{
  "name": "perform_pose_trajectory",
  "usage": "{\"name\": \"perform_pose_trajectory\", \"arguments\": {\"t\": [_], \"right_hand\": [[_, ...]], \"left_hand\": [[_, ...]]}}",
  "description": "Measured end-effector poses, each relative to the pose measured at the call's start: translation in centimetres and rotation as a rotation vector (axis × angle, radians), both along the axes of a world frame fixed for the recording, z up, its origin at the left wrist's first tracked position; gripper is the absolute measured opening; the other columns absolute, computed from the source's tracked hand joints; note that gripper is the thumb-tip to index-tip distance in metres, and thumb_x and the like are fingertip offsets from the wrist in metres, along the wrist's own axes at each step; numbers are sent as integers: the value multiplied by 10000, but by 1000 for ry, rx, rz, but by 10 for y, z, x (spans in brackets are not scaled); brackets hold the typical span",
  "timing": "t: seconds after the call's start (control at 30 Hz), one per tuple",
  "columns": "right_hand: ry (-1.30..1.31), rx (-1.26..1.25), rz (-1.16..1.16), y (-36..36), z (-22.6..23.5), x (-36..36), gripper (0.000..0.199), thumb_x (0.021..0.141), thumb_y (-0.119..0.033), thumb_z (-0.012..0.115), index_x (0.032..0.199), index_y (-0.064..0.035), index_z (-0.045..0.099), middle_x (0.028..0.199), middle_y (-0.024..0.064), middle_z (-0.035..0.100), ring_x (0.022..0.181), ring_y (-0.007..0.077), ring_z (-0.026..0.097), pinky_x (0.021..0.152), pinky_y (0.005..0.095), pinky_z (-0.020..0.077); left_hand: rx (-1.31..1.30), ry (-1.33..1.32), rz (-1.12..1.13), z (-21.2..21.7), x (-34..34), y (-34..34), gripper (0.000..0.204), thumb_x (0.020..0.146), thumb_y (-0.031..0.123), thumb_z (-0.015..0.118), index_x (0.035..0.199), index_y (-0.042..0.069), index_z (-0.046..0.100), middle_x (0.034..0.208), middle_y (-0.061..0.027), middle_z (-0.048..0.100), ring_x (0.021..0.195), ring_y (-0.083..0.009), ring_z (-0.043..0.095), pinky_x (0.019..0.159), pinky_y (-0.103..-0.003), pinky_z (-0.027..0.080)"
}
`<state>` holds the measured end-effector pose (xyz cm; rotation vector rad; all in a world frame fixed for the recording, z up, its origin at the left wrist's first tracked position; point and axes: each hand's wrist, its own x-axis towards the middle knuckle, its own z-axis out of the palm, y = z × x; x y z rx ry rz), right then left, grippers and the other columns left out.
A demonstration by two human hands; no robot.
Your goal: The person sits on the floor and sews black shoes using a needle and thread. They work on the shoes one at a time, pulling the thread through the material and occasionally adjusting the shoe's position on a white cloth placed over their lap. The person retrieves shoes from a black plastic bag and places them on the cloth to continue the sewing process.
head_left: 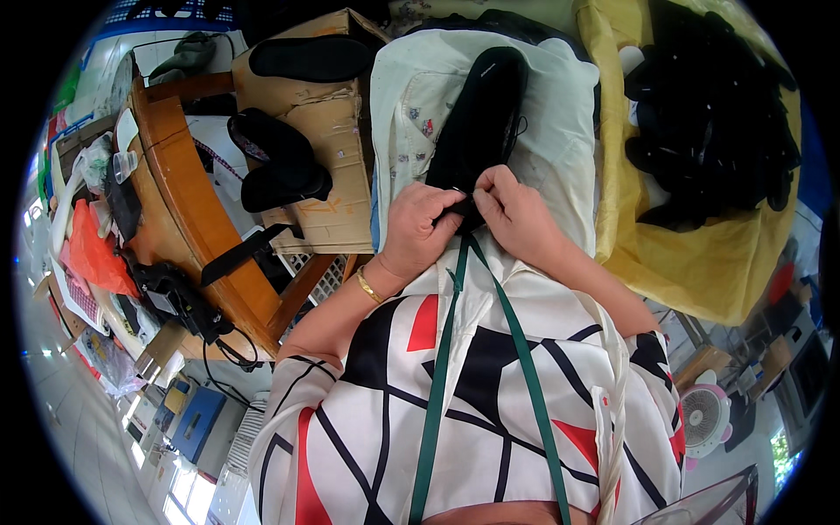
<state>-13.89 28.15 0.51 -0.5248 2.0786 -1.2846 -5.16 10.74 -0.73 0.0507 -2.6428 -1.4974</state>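
Note:
A long black cloth shoe (479, 114) lies lengthwise in front of me on a white cloth (560, 131). My left hand (418, 226) has its thumb and fingers closed on the shoe's near end. Right beside it, my right hand (518, 214) pinches at the same end; what its fingertips hold is hidden. A tiny bright sliver shows by the left fingertips, too small to name. A thin dark loop stands out from the shoe's right side.
On the cardboard box (328, 131) at left are a flat black sole-shaped piece (311, 59) and a black shoe with patterned lining (276, 166). A wooden frame (188, 201) stands farther left. At right, a yellow cloth (700, 276) bears a heap of black pieces (713, 122).

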Motion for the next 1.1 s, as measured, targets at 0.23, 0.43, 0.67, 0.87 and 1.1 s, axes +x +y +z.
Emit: {"name": "perform_pose_trajectory", "arguments": {"t": [0.23,0.43,0.67,0.87,1.1], "right_hand": [[-141,39,97,-2,7,-20,120,936,-152,589,997,-49,578,795,163,644,704,388,619,631,449,489],[204,14,238,-6,10,-39,112,904,-140,632,956,-41,627,850,118,612,726,313,612,640,373,492],[388,5,230,-26,17,-27,85,899,-132,627,908,-53,595,826,120,559,721,338,588,620,408,483],[-18,-153,-51,-36,17,-49,196,1011,-232,543,930,-54,548,780,55,643,575,153,619,506,287,466],[-408,-474,-209,-22,89,-109,268,1028,-340,509,957,-85,550,617,24,563,454,88,489,455,199,401]], "left_hand": [[-114,70,-86,3,-7,-4,349,628,-2,746,965,68,685,832,-74,629,760,-286,576,698,-390,463],[-176,181,-123,4,-10,-5,378,611,-17,748,972,80,690,848,-61,626,756,-276,567,670,-373,457],[-163,214,-177,-8,-10,-7,335,614,12,739,937,79,683,837,-39,621,777,-266,570,712,-388,458],[-125,90,-141,-3,-10,-5,300,651,31,744,941,81,686,842,-49,628,775,-281,578,709,-394,449],[-34,0,-145,5,-13,-8,289,701,35,736,983,82,695,816,-66,637,778,-294,586,708,-398,452]]}}
